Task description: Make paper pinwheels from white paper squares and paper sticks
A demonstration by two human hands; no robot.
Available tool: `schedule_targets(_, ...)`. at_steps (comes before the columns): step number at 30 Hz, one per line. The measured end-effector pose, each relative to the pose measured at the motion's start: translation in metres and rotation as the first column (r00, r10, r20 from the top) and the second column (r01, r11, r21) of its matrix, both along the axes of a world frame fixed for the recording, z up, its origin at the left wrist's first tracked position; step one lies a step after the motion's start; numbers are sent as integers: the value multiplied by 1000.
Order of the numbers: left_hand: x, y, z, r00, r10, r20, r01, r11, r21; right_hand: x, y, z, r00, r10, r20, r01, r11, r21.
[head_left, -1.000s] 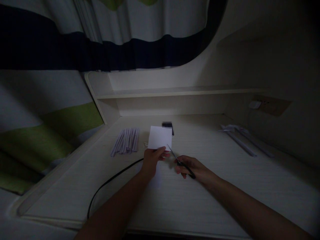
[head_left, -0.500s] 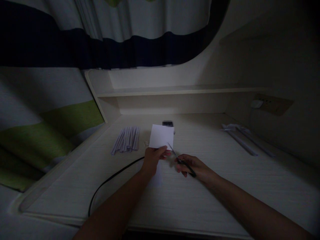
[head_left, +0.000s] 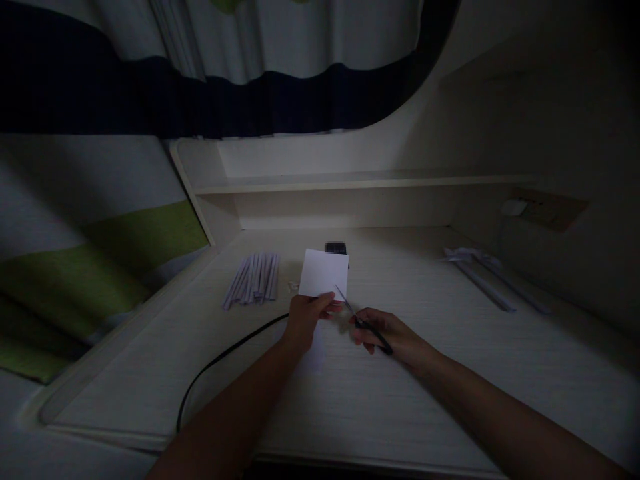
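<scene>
My left hand (head_left: 305,321) holds a white sheet of paper (head_left: 324,272) upright above the desk, pinching its lower edge. My right hand (head_left: 387,333) grips a pair of scissors (head_left: 361,321) by the dark handles, the thin blades pointing up and left to the sheet's lower right corner. A second pale piece of paper (head_left: 314,353) lies on the desk under my left wrist. The scene is dim.
A row of several folded paper strips (head_left: 253,279) lies at the left of the pale wooden desk (head_left: 350,400). More long paper strips (head_left: 483,277) lie at the right. A black cable (head_left: 220,360) curves over the desk's front left. A small dark object (head_left: 335,248) sits behind the sheet. A shelf (head_left: 350,181) and curtain stand behind.
Between the earliest frame and now the view shifted slightly; the sheet and both hands stay almost in the same place, blades still at the sheet's lower right corner.
</scene>
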State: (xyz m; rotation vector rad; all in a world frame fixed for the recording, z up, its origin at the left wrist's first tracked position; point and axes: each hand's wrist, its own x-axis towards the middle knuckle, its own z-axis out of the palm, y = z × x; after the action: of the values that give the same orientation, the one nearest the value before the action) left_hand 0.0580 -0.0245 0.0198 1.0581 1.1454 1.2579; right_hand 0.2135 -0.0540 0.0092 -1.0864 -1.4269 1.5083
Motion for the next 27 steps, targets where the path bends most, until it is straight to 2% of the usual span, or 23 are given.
schedule_targets(12,0,-1,1,999,-17,-28,17,1000,20,0,-2,2,1000,-1,-7,1,1000,10)
schedule_targets(27,1,0,0,999,-24,-33,25,999,37,2,0,-2,996,-19,86,15,999,44)
